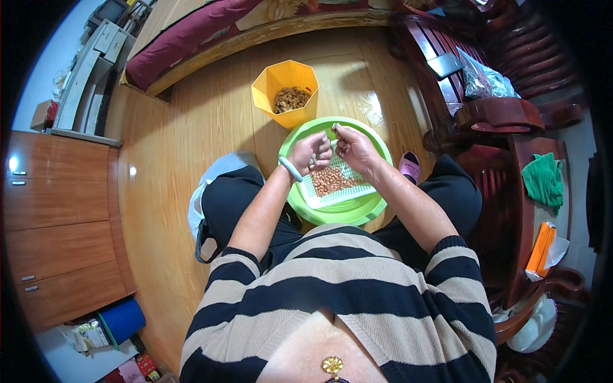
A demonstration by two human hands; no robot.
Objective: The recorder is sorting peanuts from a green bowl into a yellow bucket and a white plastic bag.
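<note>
My left hand [311,152], with a pale bangle at its wrist, is curled over a green basin [345,216]. Pale unshelled peanuts [313,159] show between its fingers and palm. Beside it my right hand [355,148] is closed, thumb and forefinger pinching a small peanut shell [335,127] above the basin's far part. The two hands are close together but apart. Inside the basin lies a white slatted basket [319,203], tilted slightly, with many pinkish shelled peanuts [332,181] spread over its bottom. My hands and forearms hide part of the basket.
Just beyond the basin stands a yellow bin [267,83] holding brown shells [291,99]. A pale bag [198,198] is by my left leg, a pink slipper [409,167] by my right. Dark wooden seats [491,185] line the right side; wooden cabinets [64,191] stand left.
</note>
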